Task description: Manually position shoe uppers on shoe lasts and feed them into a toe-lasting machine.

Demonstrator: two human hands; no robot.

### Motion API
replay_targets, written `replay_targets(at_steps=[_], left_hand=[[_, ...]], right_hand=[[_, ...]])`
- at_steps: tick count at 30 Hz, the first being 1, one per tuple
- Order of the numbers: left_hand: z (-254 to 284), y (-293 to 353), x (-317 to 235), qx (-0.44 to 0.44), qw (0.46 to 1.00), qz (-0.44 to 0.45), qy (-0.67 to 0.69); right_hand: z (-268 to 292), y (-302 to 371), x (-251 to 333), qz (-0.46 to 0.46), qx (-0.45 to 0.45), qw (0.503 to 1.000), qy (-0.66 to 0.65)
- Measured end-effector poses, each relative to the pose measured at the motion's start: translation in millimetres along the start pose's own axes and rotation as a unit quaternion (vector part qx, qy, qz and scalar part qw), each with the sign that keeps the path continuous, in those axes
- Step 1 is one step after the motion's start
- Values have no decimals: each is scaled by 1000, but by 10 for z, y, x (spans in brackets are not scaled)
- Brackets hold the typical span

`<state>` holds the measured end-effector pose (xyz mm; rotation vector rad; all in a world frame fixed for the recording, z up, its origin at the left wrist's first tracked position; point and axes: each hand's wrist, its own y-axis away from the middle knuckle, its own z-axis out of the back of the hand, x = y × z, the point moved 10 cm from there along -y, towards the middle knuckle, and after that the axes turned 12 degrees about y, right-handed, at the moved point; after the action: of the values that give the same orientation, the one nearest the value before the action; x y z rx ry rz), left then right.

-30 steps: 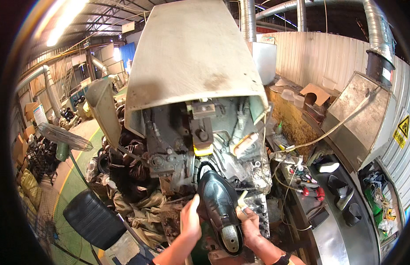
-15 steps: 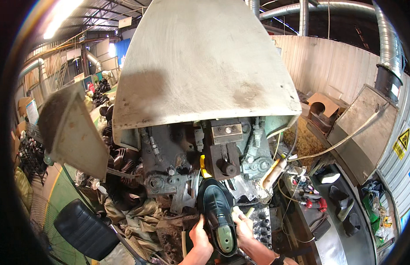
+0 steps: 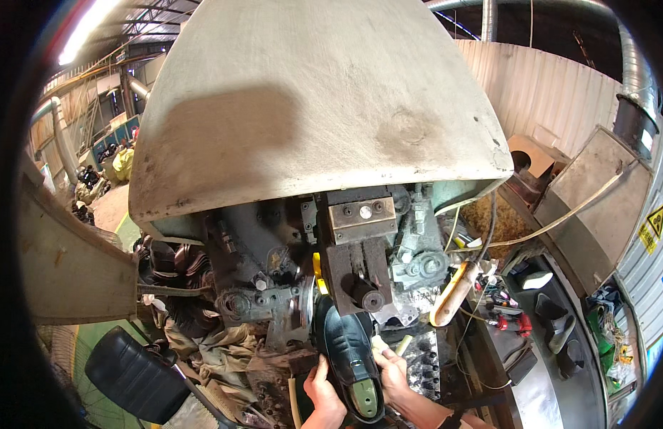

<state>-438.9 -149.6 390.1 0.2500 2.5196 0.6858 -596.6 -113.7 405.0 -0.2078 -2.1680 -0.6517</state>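
A: Where's the black shoe [image 3: 340, 342]?
B: Low centre of the head view, between both hands. Toe end is just below the yellow strip [image 3: 317, 264], beside the lower left corner of the black block [image 3: 356, 264]. Can't tell if it touches either.
A: Heading?
B: Toe points away from the person, heel toward them. Opening faces up; green last [image 3: 363, 397] shows at the heel end.
A: Long axis?
B: Near fore-aft, toe swung slightly left. Pitch: can't tell.
A: Hands?
B: Left hand [image 3: 325, 395] grasps the shoe's left flank, thumb along the side. Right hand [image 3: 394, 379] grasps the right flank, fingers curled. Pale stick [image 3: 403, 345] juts out by its fingers; can't tell if gripped.
A: Nearby?
B: Off-white hood [image 3: 324, 136] above the block, tan handle [image 3: 453, 297] to its right, black padded seat [image 3: 135, 375] off to the left.
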Motion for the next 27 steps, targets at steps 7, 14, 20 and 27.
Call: replay_targets(at_steps=[7, 14, 20, 27], left_hand=[[19, -65, -51, -12, 999, -51, -1], [-37, -70, -39, -3, 999, -35, 16], [119, -237, 52, -1, 999, -46, 21], [169, -311, 85, -5, 999, -49, 8]], right_hand=[[-8, -114, -49, 28, 23, 998, -42], [-57, -136, -13, 40, 42, 997, -49], [23, -194, -25, 54, 31, 998, -29], [34, -239, -60, 77, 35, 995, -53]])
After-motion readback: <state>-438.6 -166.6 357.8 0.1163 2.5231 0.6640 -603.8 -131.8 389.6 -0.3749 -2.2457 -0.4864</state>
